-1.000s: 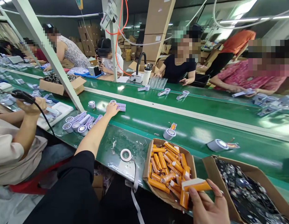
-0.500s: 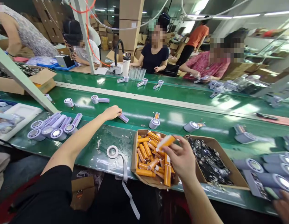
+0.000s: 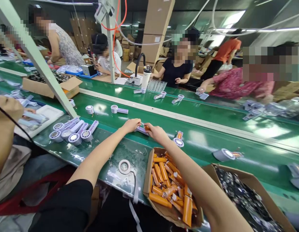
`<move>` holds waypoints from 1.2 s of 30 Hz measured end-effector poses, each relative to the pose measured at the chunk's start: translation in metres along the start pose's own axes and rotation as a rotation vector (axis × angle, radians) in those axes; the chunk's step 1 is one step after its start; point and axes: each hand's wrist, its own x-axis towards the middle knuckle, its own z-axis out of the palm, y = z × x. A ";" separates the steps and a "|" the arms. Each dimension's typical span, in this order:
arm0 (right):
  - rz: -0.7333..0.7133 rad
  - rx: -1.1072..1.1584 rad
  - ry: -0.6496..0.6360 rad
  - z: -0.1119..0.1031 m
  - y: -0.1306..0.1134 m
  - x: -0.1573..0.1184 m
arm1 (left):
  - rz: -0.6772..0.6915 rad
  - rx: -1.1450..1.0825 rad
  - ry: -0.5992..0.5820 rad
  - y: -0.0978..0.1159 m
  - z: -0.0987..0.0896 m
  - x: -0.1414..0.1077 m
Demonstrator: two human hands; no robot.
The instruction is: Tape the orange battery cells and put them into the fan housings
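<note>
At the near edge of the green belt, my left hand is closed on a lavender handheld fan. The handle sticks out to the right and its head is hidden by the hand. My right hand pinches an orange battery close against that handle; whether it touches cannot be made out. Under my right forearm stands a cardboard box of orange batteries. A roll of white tape lies on the table edge to its left, with its loose end hanging down.
Several lavender fans lie grouped at left, near a white foam tray. More fans, including a grey one, sit along the belt. A box of black parts stands at right. Co-workers sit across the belt and at left.
My right hand has carried the battery from above the box to the fan at my left hand. The view has swung right-to-left, so things appear shifted right, with more of the left side showing.
</note>
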 end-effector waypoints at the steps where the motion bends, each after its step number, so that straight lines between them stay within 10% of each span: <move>1: -0.006 -0.014 -0.018 0.001 0.003 0.001 | -0.005 -0.002 -0.003 0.002 0.000 -0.001; 19: -0.194 -0.145 -0.313 0.006 0.016 0.032 | -0.117 0.120 0.026 0.052 -0.015 -0.003; 23: -0.153 0.147 -0.039 -0.024 0.035 -0.037 | -0.022 0.132 0.109 0.070 -0.023 -0.044; 30: 0.035 0.583 0.102 -0.037 0.024 -0.259 | 0.387 0.203 -0.046 0.043 -0.022 -0.254; 36: 0.111 0.931 -0.020 -0.007 -0.063 -0.275 | 0.507 0.195 0.306 0.089 -0.030 -0.273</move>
